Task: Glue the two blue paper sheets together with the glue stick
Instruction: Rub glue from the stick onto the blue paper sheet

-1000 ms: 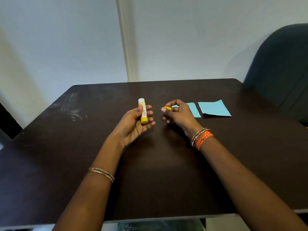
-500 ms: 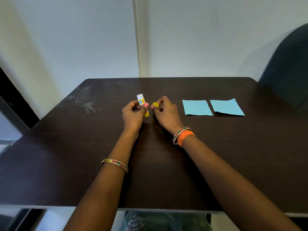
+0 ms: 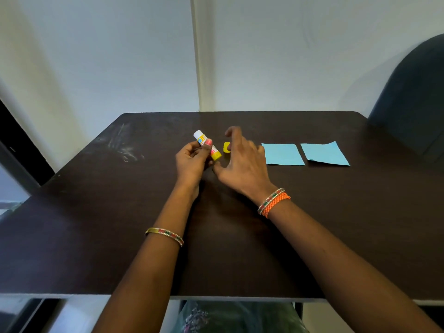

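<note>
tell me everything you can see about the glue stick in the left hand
The small cylindrical glue stick has a white upper body, a printed yellow-and-blue label and a yellow base, plastic by its look. Its yellow cap is off, lying on the dark wooden table beside the right hand. The left hand grips the stick around its middle, thumb over the label, holding it tilted above the table, white end up and away from the person.
</note>
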